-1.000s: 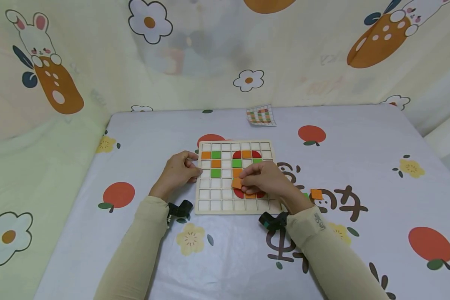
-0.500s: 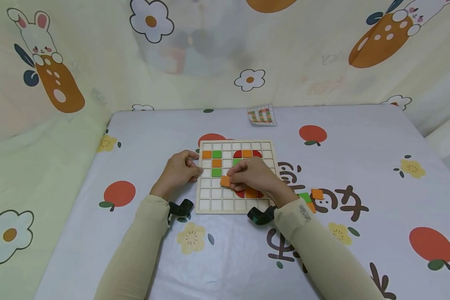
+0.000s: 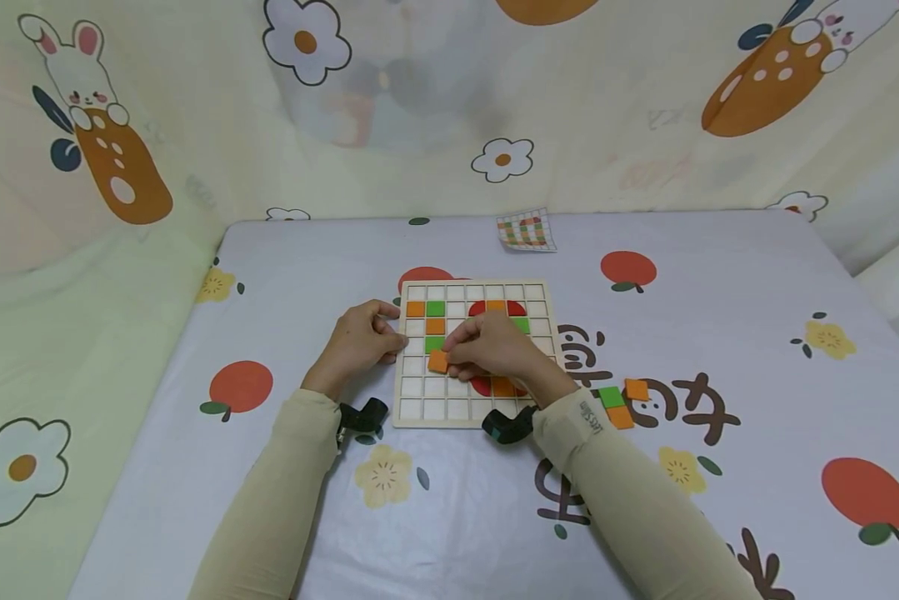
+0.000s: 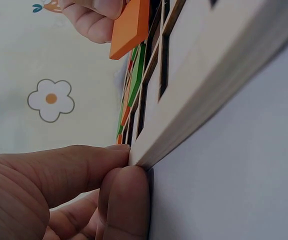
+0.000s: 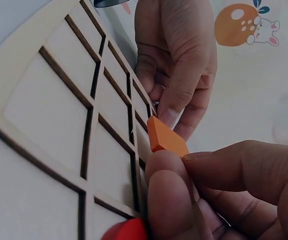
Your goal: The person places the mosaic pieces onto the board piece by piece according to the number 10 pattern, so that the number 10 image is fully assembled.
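Observation:
A wooden grid board point(image 3: 398, 400) lies on the table, with orange, green and red tiles set in some of its cells. My left hand point(image 3: 355, 340) holds the board's left edge; the left wrist view shows thumb and fingertips on the rim point(image 4: 184, 120). Between the thumb and fingers of my right hand point(image 3: 488, 346) is an orange square tile point(image 3: 437, 361), tilted just over the board below a green tile point(image 3: 434, 343) in the left part of the grid. In the right wrist view the orange tile point(image 5: 166, 137) sticks out past the fingertips. My right hand covers several middle cells.
To the right of the board lie loose tiles: a green one point(image 3: 610, 397) and two orange ones, including one orange tile point(image 3: 636, 389) farther right. A small card point(image 3: 526, 231) with a printed coloured grid pattern sits at the table's back edge. A printed cloth covers the table.
My right hand has carried the orange tile leftward across the board, from the right part of the grid to below the left green tile. My left hand stays at the board's edge.

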Demonstrator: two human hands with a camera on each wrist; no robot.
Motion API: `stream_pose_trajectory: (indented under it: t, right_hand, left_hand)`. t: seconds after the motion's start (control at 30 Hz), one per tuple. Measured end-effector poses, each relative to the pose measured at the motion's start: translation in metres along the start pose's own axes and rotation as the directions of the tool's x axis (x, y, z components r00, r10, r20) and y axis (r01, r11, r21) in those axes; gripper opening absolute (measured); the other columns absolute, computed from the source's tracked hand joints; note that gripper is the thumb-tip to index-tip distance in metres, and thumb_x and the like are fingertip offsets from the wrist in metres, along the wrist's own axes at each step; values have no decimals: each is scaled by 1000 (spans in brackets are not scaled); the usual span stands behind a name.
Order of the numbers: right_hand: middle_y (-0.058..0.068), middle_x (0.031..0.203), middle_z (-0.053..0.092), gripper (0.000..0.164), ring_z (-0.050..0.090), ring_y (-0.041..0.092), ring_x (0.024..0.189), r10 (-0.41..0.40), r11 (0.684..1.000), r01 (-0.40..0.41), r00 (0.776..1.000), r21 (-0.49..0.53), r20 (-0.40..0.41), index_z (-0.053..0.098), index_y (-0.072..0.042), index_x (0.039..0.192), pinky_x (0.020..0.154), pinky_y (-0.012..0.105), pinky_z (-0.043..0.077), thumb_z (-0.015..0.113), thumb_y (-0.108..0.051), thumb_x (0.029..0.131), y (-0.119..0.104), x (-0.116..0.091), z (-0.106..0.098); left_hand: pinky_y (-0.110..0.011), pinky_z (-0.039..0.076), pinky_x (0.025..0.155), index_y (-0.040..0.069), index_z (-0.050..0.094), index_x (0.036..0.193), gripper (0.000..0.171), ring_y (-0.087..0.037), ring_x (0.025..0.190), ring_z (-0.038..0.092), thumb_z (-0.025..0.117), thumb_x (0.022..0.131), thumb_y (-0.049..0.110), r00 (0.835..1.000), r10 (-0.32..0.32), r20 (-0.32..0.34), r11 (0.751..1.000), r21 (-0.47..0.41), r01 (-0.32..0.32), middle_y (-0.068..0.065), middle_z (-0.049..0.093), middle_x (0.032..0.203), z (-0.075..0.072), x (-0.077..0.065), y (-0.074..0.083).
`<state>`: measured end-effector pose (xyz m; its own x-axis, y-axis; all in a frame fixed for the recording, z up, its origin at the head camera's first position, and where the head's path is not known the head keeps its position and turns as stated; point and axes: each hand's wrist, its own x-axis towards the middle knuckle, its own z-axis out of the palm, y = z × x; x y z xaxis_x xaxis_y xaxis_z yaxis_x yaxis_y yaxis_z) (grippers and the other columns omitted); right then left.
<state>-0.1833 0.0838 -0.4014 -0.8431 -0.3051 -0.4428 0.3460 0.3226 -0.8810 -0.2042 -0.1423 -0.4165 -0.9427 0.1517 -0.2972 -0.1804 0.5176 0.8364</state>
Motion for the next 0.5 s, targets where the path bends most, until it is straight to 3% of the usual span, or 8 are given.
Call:
stream_pose_trajectory:
  t: [0.5]
  right_hand:
    - [14, 89, 72, 10, 68, 19, 68, -25, 997, 24, 1000, -72, -12, 75, 1, 104, 66, 27, 61, 67, -3, 99, -1, -4, 5]
  left_hand:
    - [-21, 56, 64, 4, 60, 134, 44, -15, 68, 64, 77, 94, 9, 1000, -5, -2, 1000, -4, 5, -9, 61, 91, 1, 1, -1]
